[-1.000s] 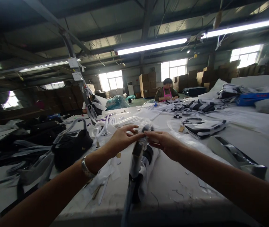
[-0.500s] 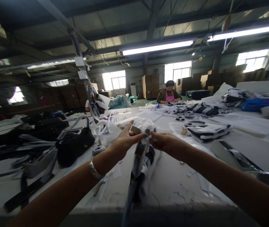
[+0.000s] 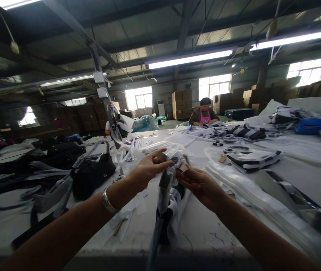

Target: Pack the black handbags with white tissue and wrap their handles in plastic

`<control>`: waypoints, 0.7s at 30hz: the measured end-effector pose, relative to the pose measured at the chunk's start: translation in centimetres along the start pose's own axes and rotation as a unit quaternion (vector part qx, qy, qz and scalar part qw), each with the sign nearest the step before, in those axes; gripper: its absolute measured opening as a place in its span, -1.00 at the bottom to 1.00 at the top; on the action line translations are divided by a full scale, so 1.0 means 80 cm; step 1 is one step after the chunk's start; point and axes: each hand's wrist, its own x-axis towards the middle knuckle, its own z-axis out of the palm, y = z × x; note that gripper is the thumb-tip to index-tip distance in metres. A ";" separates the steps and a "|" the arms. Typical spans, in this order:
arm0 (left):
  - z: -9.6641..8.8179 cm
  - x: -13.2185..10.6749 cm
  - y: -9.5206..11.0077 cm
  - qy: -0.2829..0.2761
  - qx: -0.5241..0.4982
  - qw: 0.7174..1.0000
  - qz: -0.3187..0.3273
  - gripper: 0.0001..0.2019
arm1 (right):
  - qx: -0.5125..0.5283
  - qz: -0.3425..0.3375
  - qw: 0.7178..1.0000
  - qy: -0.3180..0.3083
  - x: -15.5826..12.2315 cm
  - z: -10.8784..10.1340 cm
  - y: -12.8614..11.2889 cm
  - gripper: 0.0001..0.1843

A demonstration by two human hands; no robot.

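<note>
Both hands meet over the white table (image 3: 205,222) at a long strap in a clear plastic sleeve (image 3: 168,195) that hangs down past the front edge. My left hand (image 3: 146,169), with a silver bracelet at the wrist, pinches the sleeve's top end. A brown paper tag (image 3: 162,155) shows at its fingertips. My right hand (image 3: 198,182) is turned palm up under the top end and pinches a second small tag (image 3: 183,168).
A black handbag (image 3: 91,175) lies left of my hands, with dark bags and straps beyond it. Flat clear sleeves (image 3: 250,192), a packed black-and-white item (image 3: 254,158) and a metal tray (image 3: 298,203) lie to the right. Another person (image 3: 204,113) sits at the far end.
My right hand has dropped a little and turned palm up, now showing a small tag at its fingertips. My left hand has stayed at the top of the sleeve.
</note>
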 end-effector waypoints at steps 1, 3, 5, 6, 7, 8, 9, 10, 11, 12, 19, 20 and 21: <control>0.000 0.000 0.001 -0.001 0.004 1.000 0.002 -0.18 | 0.002 -0.002 1.000 0.010 0.000 0.002 0.002 -0.83; 0.000 -0.001 0.003 -0.003 0.010 1.000 0.004 -0.21 | 0.006 -0.005 1.000 0.029 -0.001 0.005 0.005 -0.80; 0.001 -0.002 0.004 -0.006 0.015 1.000 0.006 -0.24 | 0.005 -0.005 0.999 0.038 -0.002 0.007 0.006 -0.75; 0.001 -0.002 0.004 -0.006 0.017 1.000 0.007 -0.25 | 0.003 -0.004 0.999 0.038 -0.003 0.007 0.006 -0.73; 0.001 -0.003 0.005 -0.007 0.017 1.000 0.008 -0.25 | -0.001 -0.003 0.999 0.034 -0.004 0.007 0.006 -0.71; 0.001 -0.003 0.005 -0.010 0.018 1.000 0.008 -0.26 | -0.006 -0.001 1.000 0.028 -0.005 0.006 0.005 -0.69; 0.001 -0.003 0.005 -0.012 0.018 1.000 0.007 -0.27 | -0.011 0.000 1.000 0.021 -0.005 0.006 0.004 -0.68; 0.000 -0.003 0.005 -0.012 0.019 1.000 0.005 -0.27 | -0.014 0.001 1.000 0.014 -0.006 0.006 0.003 -0.67; 0.000 -0.003 0.005 -0.012 0.019 1.000 0.003 -0.28 | -0.015 0.004 1.000 0.007 -0.007 0.006 0.002 -0.66; 0.000 -0.003 0.005 -0.011 0.020 1.000 0.000 -0.28 | -0.014 0.008 1.000 0.001 -0.007 0.005 0.001 -0.65; 0.003 -0.004 0.006 -0.011 0.016 1.000 0.001 -0.32 | -0.016 0.016 1.000 -0.012 -0.001 -0.001 0.002 -0.66; 0.003 -0.005 0.007 -0.009 0.019 1.000 0.002 -0.33 | -0.019 0.014 1.000 -0.009 0.000 -0.002 0.003 -0.67; 0.004 -0.005 0.007 -0.007 0.023 1.000 0.004 -0.34 | -0.024 0.013 1.000 -0.006 0.001 -0.001 0.004 -0.67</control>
